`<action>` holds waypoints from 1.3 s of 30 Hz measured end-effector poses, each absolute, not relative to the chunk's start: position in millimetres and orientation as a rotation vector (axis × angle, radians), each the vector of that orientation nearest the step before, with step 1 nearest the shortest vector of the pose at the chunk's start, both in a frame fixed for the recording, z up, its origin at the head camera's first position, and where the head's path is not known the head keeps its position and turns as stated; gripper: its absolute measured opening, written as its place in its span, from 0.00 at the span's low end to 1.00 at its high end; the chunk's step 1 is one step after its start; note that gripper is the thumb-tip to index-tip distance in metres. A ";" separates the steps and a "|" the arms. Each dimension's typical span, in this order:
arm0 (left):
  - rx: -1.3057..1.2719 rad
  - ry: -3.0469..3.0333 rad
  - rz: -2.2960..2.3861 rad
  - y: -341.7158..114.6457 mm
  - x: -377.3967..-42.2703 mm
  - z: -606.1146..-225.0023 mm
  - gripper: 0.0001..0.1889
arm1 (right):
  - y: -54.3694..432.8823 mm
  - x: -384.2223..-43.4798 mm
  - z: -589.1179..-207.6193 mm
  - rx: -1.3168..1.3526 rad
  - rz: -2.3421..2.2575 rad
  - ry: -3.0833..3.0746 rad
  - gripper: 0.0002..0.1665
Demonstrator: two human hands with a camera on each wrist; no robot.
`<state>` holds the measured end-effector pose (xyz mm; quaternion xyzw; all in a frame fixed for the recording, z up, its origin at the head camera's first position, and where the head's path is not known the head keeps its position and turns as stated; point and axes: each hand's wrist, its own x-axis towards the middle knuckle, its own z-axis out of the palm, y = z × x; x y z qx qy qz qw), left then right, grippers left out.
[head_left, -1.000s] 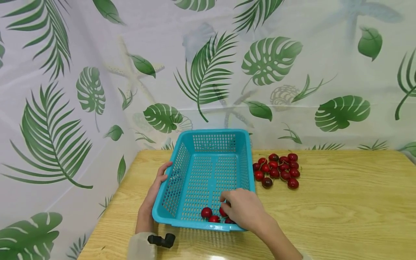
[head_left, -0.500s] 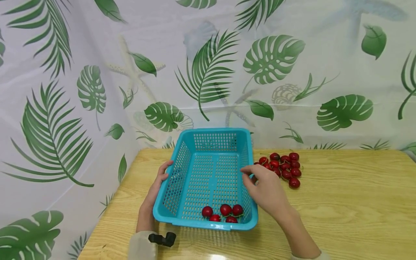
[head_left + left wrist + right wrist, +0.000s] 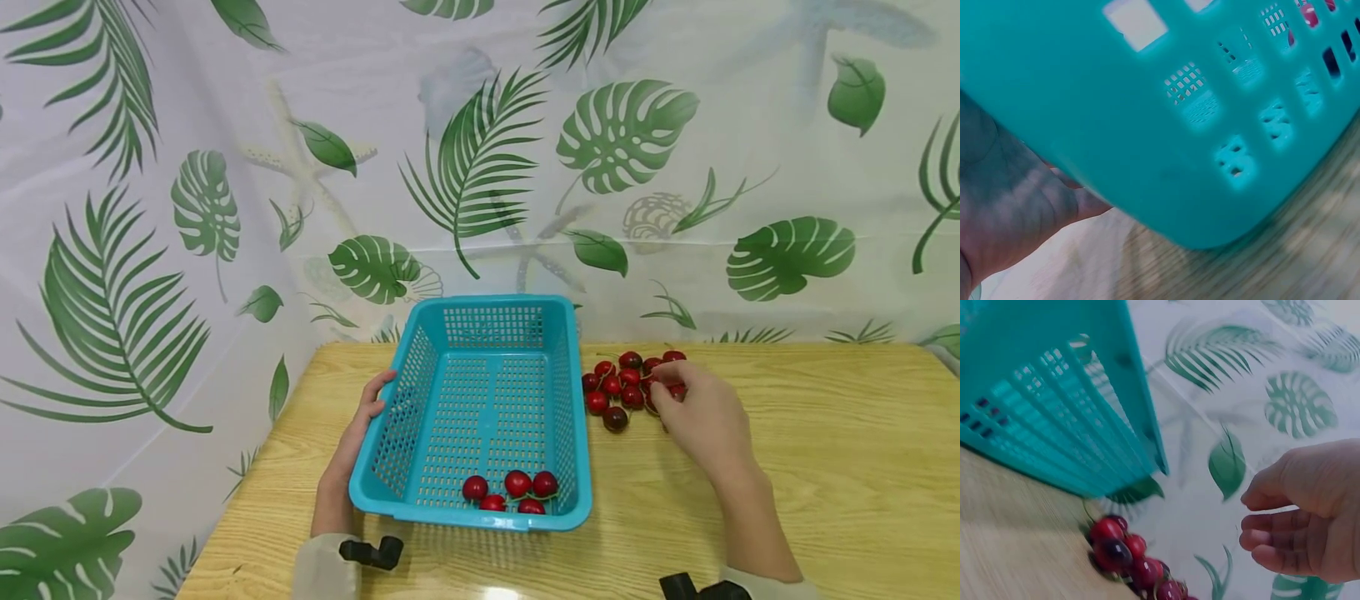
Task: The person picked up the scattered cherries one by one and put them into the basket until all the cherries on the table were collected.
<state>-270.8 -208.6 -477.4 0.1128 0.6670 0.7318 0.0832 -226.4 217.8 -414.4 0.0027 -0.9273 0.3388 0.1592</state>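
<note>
A blue plastic basket (image 3: 480, 417) with slotted walls stands on the table, and several red cherries (image 3: 517, 483) lie in its near right corner. My left hand (image 3: 350, 454) rests along the basket's left side, fingertips touching the outside of the rim; the left wrist view has its palm (image 3: 1016, 194) beside the basket wall. To the right of the basket lies a loose pile of dark red cherries (image 3: 630, 377). Over that pile's right side is my right hand (image 3: 707, 417), thumb and fingers bent and apart. Nothing shows between them in the right wrist view. It hides some cherries.
The pale wooden table (image 3: 825, 467) extends to the right. A white cloth with green leaf prints (image 3: 630, 142) hangs behind and on the left. Black wrist mounts (image 3: 371, 552) sit at both sleeves.
My right hand has left the cherries in the basket, passed over the right rim and reached the pile. Its fingers opened from the cherries. My left hand and the basket have stayed put.
</note>
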 end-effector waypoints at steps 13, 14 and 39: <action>0.329 2.009 2.180 -208.5 -270.0 -479.7 0.25 | 258.4 -229.3 -432.6 -0.132 0.936 -2.768 0.19; 0.331 2.011 2.179 -208.5 -269.9 -480.0 0.25 | 260.3 -229.4 -433.9 -0.134 0.930 -2.781 0.19; 0.360 2.005 2.203 -208.8 -272.1 -480.1 0.23 | 233.9 -242.8 -450.9 0.103 0.929 -2.852 0.15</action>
